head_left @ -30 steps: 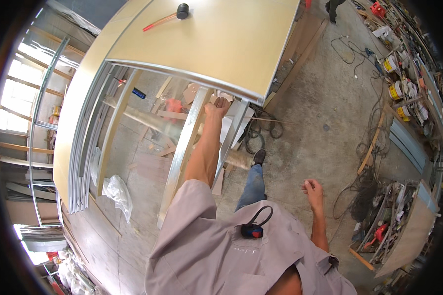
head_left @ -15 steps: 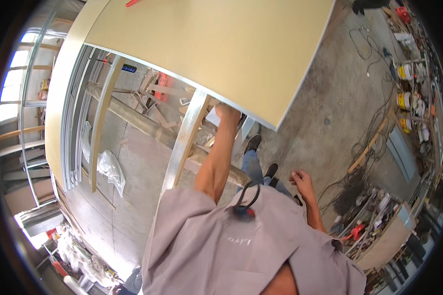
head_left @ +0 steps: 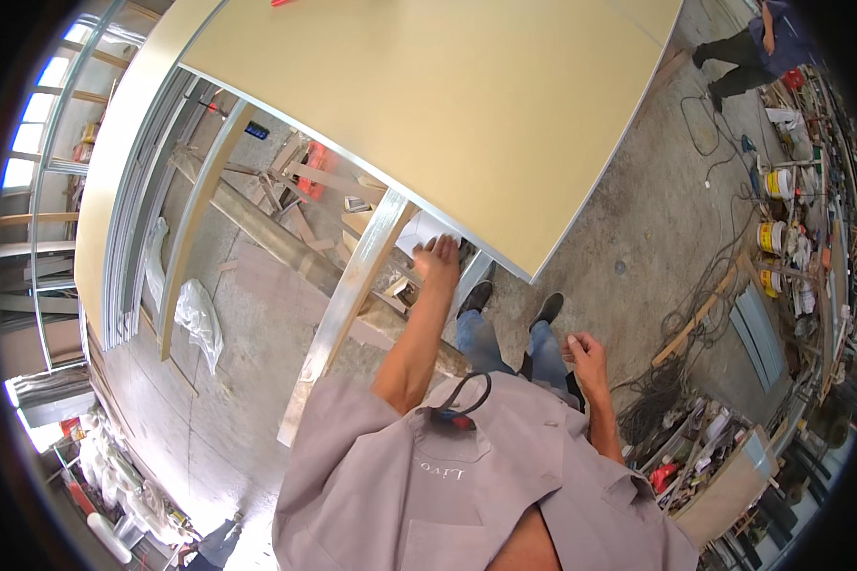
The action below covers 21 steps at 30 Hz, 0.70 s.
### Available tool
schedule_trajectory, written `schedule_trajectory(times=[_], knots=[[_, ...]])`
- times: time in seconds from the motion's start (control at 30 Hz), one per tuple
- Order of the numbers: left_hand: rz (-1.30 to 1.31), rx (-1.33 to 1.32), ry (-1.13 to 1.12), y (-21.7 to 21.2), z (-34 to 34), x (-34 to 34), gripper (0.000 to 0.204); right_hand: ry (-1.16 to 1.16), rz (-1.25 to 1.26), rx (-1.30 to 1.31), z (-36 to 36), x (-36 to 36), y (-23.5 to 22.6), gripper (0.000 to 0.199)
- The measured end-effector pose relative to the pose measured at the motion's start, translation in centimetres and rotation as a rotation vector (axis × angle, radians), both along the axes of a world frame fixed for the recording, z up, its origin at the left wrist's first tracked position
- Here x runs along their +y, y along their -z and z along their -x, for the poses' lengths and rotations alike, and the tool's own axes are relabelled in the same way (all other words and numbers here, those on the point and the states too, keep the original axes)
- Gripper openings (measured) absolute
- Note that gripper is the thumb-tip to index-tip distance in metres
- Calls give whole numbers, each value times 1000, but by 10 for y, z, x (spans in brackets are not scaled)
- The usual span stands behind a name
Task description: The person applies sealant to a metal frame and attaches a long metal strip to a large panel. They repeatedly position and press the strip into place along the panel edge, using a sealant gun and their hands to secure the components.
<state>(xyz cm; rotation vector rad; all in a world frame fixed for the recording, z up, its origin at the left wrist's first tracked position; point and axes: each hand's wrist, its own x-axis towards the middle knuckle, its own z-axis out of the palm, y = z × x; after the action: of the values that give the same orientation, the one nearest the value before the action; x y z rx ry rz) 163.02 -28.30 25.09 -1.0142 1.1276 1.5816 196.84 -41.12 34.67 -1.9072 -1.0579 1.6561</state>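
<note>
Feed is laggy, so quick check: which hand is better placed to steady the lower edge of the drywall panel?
Left. The left hand is raised against the drywall panel at its lower edge, beside the metal stud. The right hand hangs low, apart from it, apparently empty.

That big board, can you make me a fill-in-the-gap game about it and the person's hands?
1. The left hand reaches up to the lower edge of the big ____-coloured board.
2. The right hand hangs low by the person's side and holds ____.
3. Beside the left hand stands a shiny ____ stud.
4. Both shoes stand on the grey ____.

Missing words: beige; nothing; metal; floor
</note>
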Motion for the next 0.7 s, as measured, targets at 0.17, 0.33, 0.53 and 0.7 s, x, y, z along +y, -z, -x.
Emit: schedule_trajectory(times=[0.17, 0.33, 0.53, 0.7], knots=[[-471, 207, 139, 3, -1, 35, 55, -6, 36, 42, -16, 20, 2, 29], [-496, 75, -20, -10, -11, 50, 56, -178, -2, 69, -9, 73, 10, 28], [-88, 505, -7, -21, -18, -7, 74, -230, 11, 155, -15, 135, 19, 26], [-410, 339, -76, -132, -47, 30, 74, -405, -5, 190, -36, 157, 25, 27]])
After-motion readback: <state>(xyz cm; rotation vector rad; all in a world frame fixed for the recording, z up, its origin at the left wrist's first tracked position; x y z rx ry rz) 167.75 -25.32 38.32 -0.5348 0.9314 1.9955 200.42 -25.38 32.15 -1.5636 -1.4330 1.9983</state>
